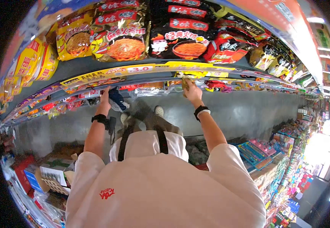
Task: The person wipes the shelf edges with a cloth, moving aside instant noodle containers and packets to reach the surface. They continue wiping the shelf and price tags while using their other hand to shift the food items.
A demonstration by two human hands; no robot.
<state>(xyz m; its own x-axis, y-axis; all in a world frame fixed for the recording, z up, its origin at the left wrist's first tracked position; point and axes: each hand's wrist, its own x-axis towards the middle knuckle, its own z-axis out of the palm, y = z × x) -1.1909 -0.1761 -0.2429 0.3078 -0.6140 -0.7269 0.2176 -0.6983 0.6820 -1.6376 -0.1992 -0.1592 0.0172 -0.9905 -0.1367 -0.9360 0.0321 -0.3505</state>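
Note:
My left hand (105, 99) is at the lower shelf's front edge, wrapped against a crumpled dark blue cloth (117, 99) that hangs down beside it; its fingertips are partly hidden. To the right, my right hand (192, 93) pinches a small yellow-brown packet (184, 85) just under the upper shelf's front edge. Yellow and red packets lie on the lower shelf near both hands. Above them, the upper shelf bears a black noodle packet (184, 43), a gold noodle packet (125, 43) and a red packet (227, 47).
A yellow price strip (142, 69) runs along the upper shelf edge. Grey floor (241, 114) shows beneath my arms. Behind me at the left is an open cardboard box (54, 176). Blue and pink goods (256, 152) stand at the right, with crowded shelves beyond.

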